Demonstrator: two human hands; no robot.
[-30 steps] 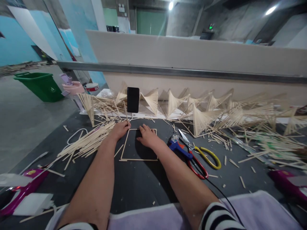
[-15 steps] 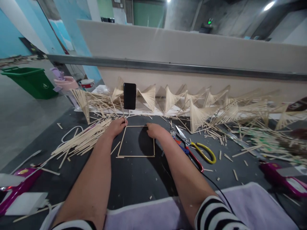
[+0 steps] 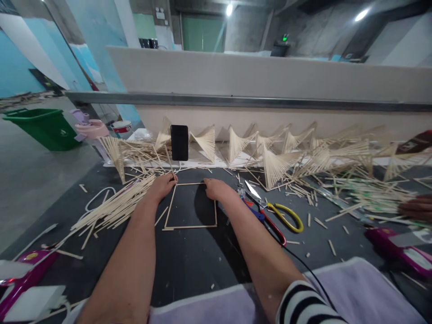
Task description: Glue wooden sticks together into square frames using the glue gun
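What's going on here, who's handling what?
A person is working with thin wooden sticks on a dark mat. A square stick frame lies flat in front of them. The left hand pinches a single stick standing tilted at the frame's far-left corner. The right hand rests on the far edge near the right corner. A loose stick pile lies left, scissors right, a phone behind. Another person's hand shows at the right edge.

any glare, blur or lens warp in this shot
Head view: ceiling lamp flares with a streak; wide lens stretches the forearms; right hand shadows inside the stick frame; sticks at the right edge smear, while the left hand grips a sharp upright stick.
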